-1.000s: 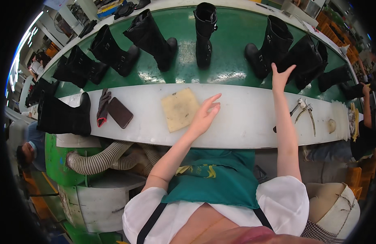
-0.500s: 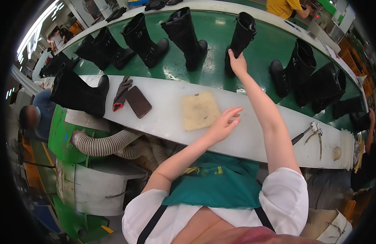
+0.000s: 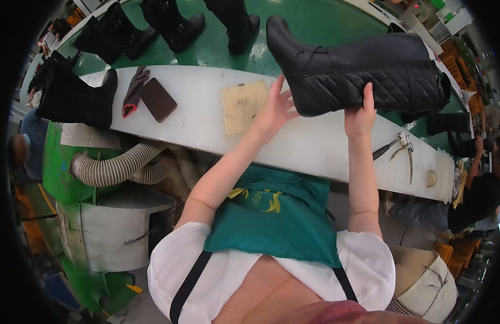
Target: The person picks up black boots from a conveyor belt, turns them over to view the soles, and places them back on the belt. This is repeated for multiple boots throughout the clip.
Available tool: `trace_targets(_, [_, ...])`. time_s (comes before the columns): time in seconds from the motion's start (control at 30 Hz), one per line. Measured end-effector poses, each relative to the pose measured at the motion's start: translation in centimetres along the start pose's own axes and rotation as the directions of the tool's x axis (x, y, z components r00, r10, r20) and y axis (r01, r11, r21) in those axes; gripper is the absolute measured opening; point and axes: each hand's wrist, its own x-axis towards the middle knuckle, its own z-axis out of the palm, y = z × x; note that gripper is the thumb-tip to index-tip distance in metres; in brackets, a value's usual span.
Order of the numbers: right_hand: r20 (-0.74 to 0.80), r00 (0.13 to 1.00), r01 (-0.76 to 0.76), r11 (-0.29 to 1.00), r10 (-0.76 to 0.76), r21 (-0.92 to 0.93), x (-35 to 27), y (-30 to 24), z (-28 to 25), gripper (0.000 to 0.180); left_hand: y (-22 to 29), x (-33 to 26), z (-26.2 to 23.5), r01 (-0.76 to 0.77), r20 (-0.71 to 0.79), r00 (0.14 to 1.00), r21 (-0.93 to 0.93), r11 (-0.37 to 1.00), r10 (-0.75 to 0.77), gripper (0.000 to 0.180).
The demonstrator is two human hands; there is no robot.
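Note:
A tall black leather boot (image 3: 363, 70) with a quilted shaft is held sideways above the white worktop, its shaft toward the right and its sole facing left. My right hand (image 3: 361, 117) grips the shaft from below, thumb against the quilted side. Beside the heel and sole, my left hand (image 3: 272, 112) has its fingers spread; whether the fingertips touch the boot I cannot tell. A yellowish square pad (image 3: 240, 121) lies on the worktop just left of that hand.
On the white worktop (image 3: 201, 102) lie a phone (image 3: 159, 100), a dark glove (image 3: 135, 92), a hammer (image 3: 388, 147) and pincers (image 3: 407, 151). Another black boot (image 3: 80, 97) stands at its left end. Several boots stand on the green surface (image 3: 217, 59) beyond. A ribbed hose (image 3: 117, 164) runs below.
My right hand has lifted a boot off the green surface, brought it nearer and turned it sideways. My left hand has moved up to its heel. The whole view has shifted.

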Motion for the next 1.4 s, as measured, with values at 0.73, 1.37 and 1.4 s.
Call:
trace_targets(0.73, [0.024, 0.97, -0.234, 0.915, 0.24, 0.33, -12.1, 6.1, -5.3, 0.082, 0.6, -3.4, 3.1, -0.281, 0.229, 0.954, 0.45, 0.848, 0.194, 0.08])
trace_targets(1.37, [0.055, 0.893, -0.357, 0.628, 0.446, 0.692, -9.4, 1.8, -5.6, 0.051, 6.7, 2.1, 4.5, -0.048, 0.178, 0.984, 0.265, 0.963, 0.0, 0.057])
trace_targets(1.4, [0.028, 0.887, -0.357, 0.645, 0.462, 0.676, -9.5, 1.8, -5.4, 0.051, 7.1, 2.3, 4.5, -0.005, 0.164, 0.986, 0.263, 0.965, -0.04, 0.055])
